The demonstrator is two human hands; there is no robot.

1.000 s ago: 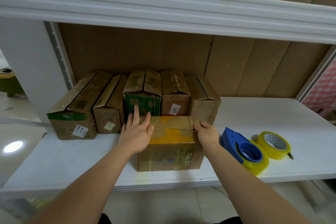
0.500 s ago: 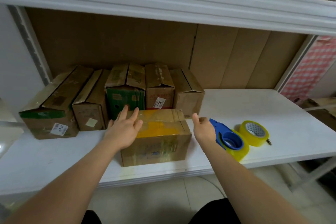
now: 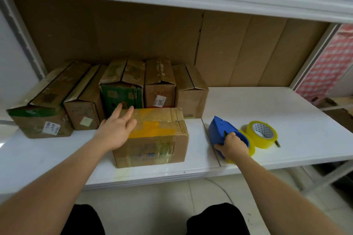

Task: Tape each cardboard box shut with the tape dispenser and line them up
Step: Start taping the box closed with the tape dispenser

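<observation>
Having left the box edge, the right hand (image 3: 232, 148) is now curling around the blue plastic tape dispenser (image 3: 223, 132) while the left hand (image 3: 116, 131) is resting spread on the glossy-taped cardboard box (image 3: 154, 139).

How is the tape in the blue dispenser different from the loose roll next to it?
The dispenser's roll sits mounted in the blue tape dispenser, gripped by the right hand; the loose roll lies untouched on the shelf, core showing. Both are yellow tape.
</observation>
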